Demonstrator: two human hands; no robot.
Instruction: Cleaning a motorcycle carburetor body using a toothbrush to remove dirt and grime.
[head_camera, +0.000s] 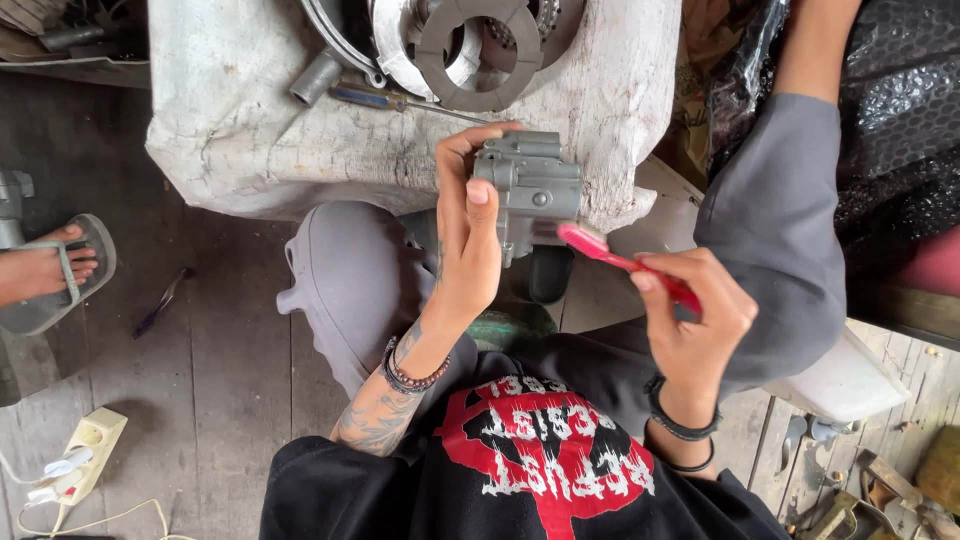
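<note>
Left hand (468, 235) clamped on grey metal housing (530, 185), held up off worktop (250, 130) front edge. Right hand (690, 320) pinches red toothbrush (610, 255), bristles at housing's lower side. Brushing looks mid-way; housing dull grey.

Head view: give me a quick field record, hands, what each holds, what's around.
left hand: grips grey metal part
right hand: holds red toothbrush, head against the part
behind: wooden block with friction ring, screwdriver
floor: power strip, sandalled foot of another person at left
</note>
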